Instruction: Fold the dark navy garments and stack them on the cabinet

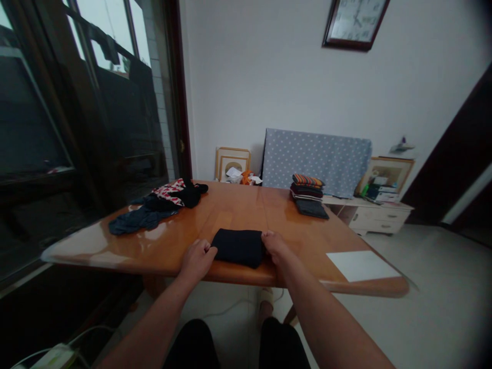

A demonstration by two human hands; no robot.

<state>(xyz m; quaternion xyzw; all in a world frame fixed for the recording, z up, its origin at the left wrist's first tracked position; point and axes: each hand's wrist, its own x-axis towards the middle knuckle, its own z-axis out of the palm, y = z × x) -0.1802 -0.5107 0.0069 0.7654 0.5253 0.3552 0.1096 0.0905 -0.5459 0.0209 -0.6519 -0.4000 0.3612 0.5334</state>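
Observation:
A dark navy garment [238,247], folded into a flat rectangle, lies on the wooden table [234,205] close to its front edge. My left hand [198,257] pinches the left edge of the bundle, fingers curled in. At the opposite side, my right hand [273,243] grips the right edge near its upper corner. What kind of garment it is cannot be made out in this folded form.
Loose clothes [157,205] are heaped at the table's left. A folded stack of clothes [307,192] stands at the back right, and a white sheet of paper [363,265] lies near the right corner. Behind the table is a low white cabinet [378,218].

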